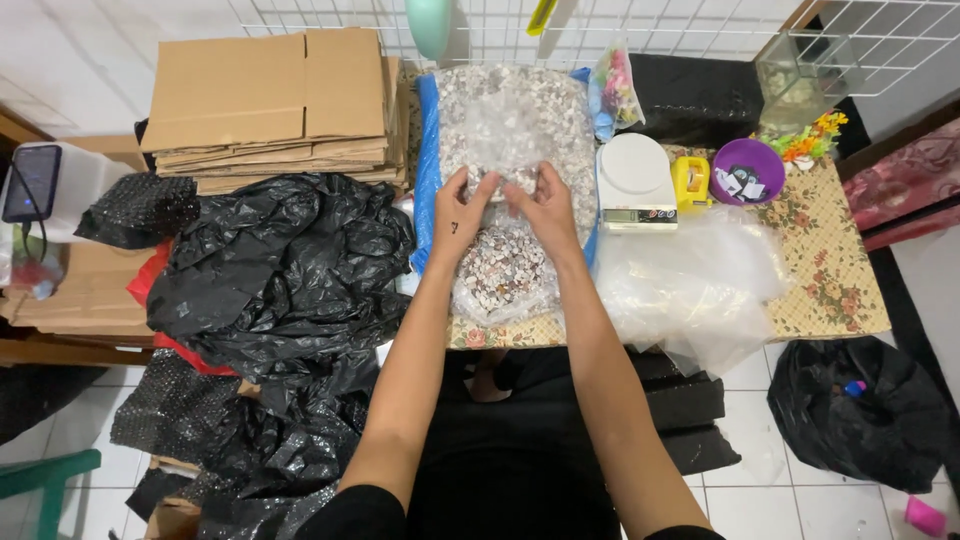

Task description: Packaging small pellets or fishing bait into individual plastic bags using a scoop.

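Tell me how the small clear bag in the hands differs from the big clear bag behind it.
The small bag is a fraction of the big bag in size. The left hand and right hand pinch the small bag's top; nothing holds the big bag. The small bag sits nearest the table edge, the big one farther back. Both hold pale speckled pieces.

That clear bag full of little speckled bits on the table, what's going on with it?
A person seated at a low table has both hands on a small clear bag filled with tiny shell-like pieces. The left hand and right hand pinch its top edge together. Behind it lies a much larger bag of the same pieces. A white kitchen scale stands just to the right, with loose clear plastic bags beside it. Crumpled black plastic and flattened cardboard sit to the left.
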